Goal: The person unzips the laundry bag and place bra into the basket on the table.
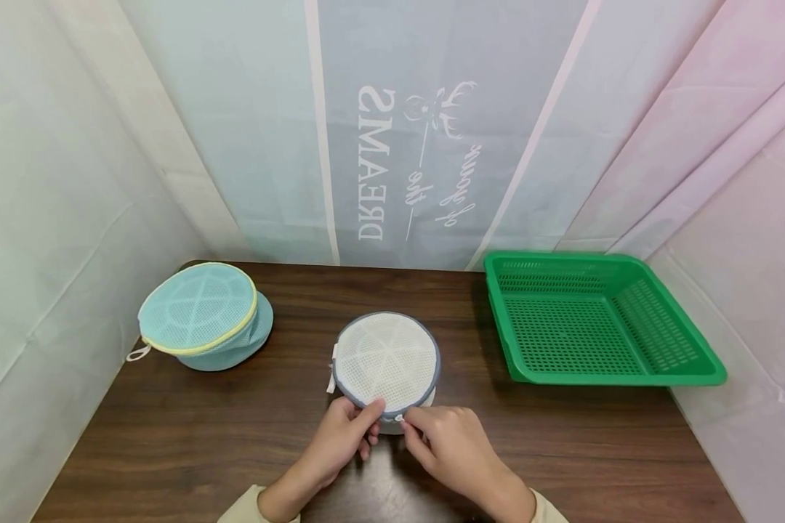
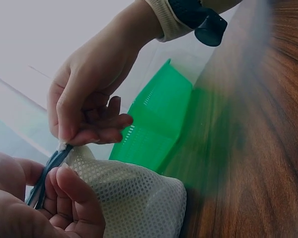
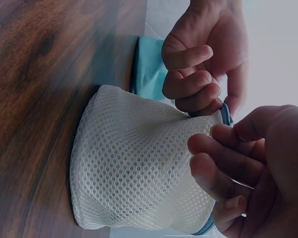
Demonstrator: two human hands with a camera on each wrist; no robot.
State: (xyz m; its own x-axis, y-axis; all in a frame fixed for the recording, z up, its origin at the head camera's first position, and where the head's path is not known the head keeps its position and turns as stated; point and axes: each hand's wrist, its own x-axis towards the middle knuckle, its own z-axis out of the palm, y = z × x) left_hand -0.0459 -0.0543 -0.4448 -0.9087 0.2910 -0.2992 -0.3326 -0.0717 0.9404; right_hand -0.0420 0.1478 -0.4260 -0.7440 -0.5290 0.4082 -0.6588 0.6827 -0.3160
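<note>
A round white mesh laundry bag (image 1: 386,356) with a blue-grey zipper rim stands on the table in front of me. My left hand (image 1: 343,439) pinches the near side of its rim between thumb and fingers. Just to the right, my right hand (image 1: 454,443) pinches the rim at the small white zipper pull (image 1: 399,418). From the right wrist, the bag's mesh side wall (image 3: 134,168) shows, slightly creased, with its base on the wood. The left wrist view has the blue-grey zipper edge (image 2: 52,163) running between both hands.
To the left, a light blue mesh bag (image 1: 199,309) with a yellow rim and white loop stands tilted on the dark wooden table (image 1: 235,414). A green perforated plastic basket (image 1: 510,341) sits at the right. Fabric curtains (image 1: 262,131) enclose the back and sides.
</note>
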